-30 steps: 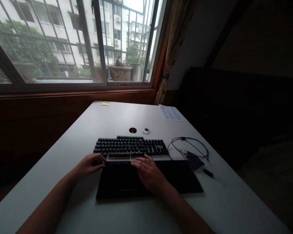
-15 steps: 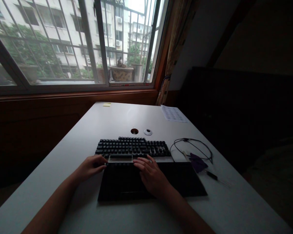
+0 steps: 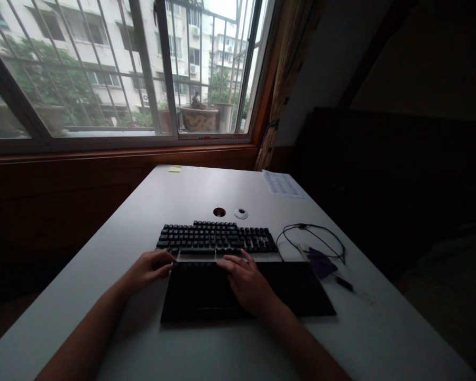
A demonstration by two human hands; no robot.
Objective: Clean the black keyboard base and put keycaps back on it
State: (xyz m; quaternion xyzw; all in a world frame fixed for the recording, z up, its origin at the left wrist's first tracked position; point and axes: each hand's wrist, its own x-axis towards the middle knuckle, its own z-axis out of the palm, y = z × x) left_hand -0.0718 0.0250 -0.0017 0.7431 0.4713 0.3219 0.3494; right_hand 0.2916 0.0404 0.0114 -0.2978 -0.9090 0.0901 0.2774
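A black keyboard (image 3: 218, 236) lies across the middle of the desk. In front of it is a flat, dark rectangular panel (image 3: 206, 299), with small dark shapes along its far left edge that are hard to make out. My left hand (image 3: 150, 269) is at the panel's far left corner, thumb and fingers brought close together near the keyboard's front edge. Whatever they pinch is too small or dark to tell. My right hand (image 3: 248, 280) lies over the panel, fingers stretched and slightly spread, tips at its far edge.
Right of the keyboard lie a looped black cable (image 3: 313, 230), a purple cloth (image 3: 321, 263) and a small black-handled tool (image 3: 344, 283). A printed sheet (image 3: 283, 184) and a yellow note (image 3: 175, 169) lie at the far edge. A round hole (image 3: 219, 212) and white ring (image 3: 241, 213) are behind the keyboard.
The view has shifted very slightly. Both hands stay in nearly the same places, with only small finger movements; the keyboard and panel keep their positions on the desk.
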